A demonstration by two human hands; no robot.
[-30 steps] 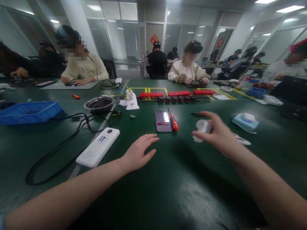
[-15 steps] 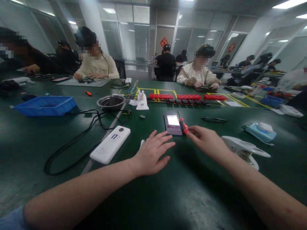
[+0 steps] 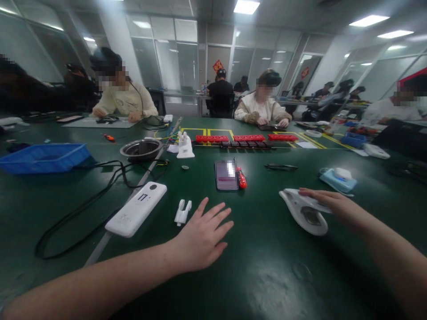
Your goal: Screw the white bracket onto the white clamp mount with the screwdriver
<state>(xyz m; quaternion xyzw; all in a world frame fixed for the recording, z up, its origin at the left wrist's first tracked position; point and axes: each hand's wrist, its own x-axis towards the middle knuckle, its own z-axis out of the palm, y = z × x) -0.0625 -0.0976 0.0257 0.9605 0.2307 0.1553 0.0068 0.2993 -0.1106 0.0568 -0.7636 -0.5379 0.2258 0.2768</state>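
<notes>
My left hand (image 3: 203,235) lies flat on the green table with its fingers spread, holding nothing. A small white plastic part (image 3: 183,212) sits just left of its fingertips. My right hand (image 3: 330,204) rests with stretched fingers on top of a white oval device (image 3: 304,214) at the right. A phone (image 3: 226,175) with a lit screen lies further ahead in the middle, and a red screwdriver (image 3: 241,177) lies against its right side.
A white power bank (image 3: 136,213) showing "17" and black cables (image 3: 100,186) lie at the left, beyond them a blue tray (image 3: 43,156) and a metal bowl (image 3: 140,148). Red trays (image 3: 247,138) line the middle. A blue pad (image 3: 337,180) sits right. Several people work around the table.
My right hand has drawn back from the red screwdriver and come down on the white oval device. My left hand slid back a little, uncovering the small white part.
</notes>
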